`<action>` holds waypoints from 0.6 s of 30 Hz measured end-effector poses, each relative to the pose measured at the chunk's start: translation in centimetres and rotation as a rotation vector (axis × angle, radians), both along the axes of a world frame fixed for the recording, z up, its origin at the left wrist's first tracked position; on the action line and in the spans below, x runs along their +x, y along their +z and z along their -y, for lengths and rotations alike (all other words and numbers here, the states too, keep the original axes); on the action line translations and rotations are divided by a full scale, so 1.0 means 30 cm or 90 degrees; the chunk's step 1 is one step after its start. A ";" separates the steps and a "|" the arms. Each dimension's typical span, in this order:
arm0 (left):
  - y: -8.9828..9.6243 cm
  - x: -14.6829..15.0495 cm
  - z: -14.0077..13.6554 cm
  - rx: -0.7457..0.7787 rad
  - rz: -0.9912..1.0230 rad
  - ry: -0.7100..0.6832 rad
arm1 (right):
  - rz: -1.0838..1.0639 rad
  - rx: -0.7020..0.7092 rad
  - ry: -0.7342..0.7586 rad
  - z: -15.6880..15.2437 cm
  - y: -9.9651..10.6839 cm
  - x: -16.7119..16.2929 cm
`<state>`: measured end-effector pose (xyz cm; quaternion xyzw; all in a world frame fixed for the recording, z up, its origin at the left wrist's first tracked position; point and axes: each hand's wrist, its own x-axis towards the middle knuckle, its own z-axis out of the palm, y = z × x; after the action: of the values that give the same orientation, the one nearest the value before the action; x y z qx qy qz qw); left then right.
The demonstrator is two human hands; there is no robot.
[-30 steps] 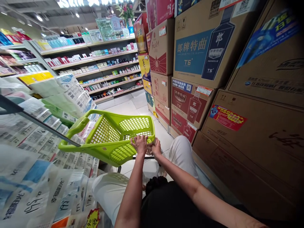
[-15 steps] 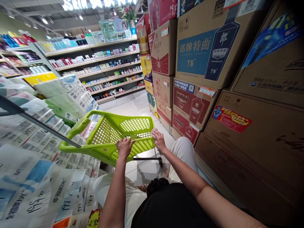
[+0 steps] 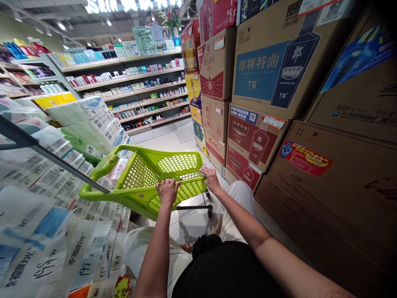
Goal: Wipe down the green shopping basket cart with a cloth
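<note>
A lime-green plastic shopping cart point(image 3: 128, 198) stands sideways in front of me, its handle end to the left. My left hand point(image 3: 168, 191) grips the near rim, fingers curled over the edge. At the cart's right end, my right hand point(image 3: 211, 178) is closed around the corner of the rim. Through the lattice walls I see no goods in the visible part of the basket. The cart's lower frame and a black caster point(image 3: 210, 211) show beneath it, close to my feet.
Packs of tissue paper point(image 3: 77, 161) are stacked close on the left, touching or nearly touching the cart. Tall stacks of cardboard liquor cartons point(image 3: 260, 82) line the right. Beyond the pale tiled floor point(image 3: 167, 142) stand shelves of small boxed goods point(image 3: 133, 87). A grey metal pole point(image 3: 62, 163) crosses the left side.
The cart and both hands have shifted slightly to the right in view, with the grips unchanged. A second caster now shows past the cart's right end.
</note>
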<state>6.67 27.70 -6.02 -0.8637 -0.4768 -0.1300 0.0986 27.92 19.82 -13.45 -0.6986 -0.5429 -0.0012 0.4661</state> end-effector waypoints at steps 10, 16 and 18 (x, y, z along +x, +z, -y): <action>-0.025 0.100 0.041 0.027 0.047 0.009 | 0.032 0.056 -0.053 -0.010 0.018 -0.137; -0.026 0.117 0.064 0.031 0.043 0.006 | 0.087 0.106 0.065 0.009 0.003 -0.096; -0.019 0.120 0.070 0.016 0.035 -0.017 | 0.063 0.109 0.008 0.015 -0.011 -0.041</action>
<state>10.27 25.61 -6.61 -0.8646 -0.4664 -0.1608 0.0949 26.70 19.36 -13.79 -0.6518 -0.5679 -0.0791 0.4963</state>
